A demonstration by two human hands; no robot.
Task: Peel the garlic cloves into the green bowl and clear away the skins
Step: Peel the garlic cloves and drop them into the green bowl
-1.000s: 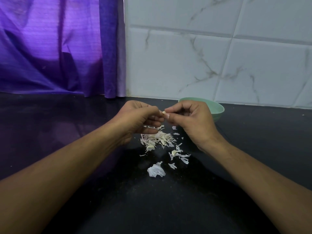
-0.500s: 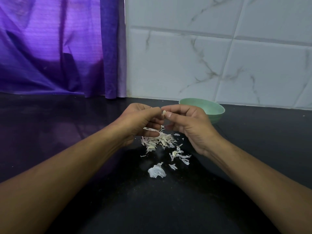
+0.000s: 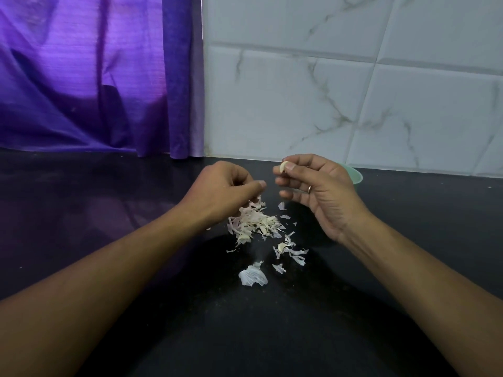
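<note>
Firstly, left hand (image 3: 226,191): curled over the skins (image 3: 255,224); any pinch unclear.
Skins: heaped on the black counter (image 3: 136,213) between both hands.
Right hand (image 3: 318,191): pinches a garlic clove (image 3: 283,167), held aloft.
Green bowl (image 3: 357,177): behind right hand, mostly hidden.

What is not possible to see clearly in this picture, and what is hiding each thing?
1. Head view: the inside of the green bowl is hidden behind the right hand, so any cloves in it cannot be seen.
2. Head view: whether the left hand holds a skin is hidden by the back of that hand.
3. Head view: the garlic clove, pinched by the right hand, is too small to tell if skin remains.
</note>
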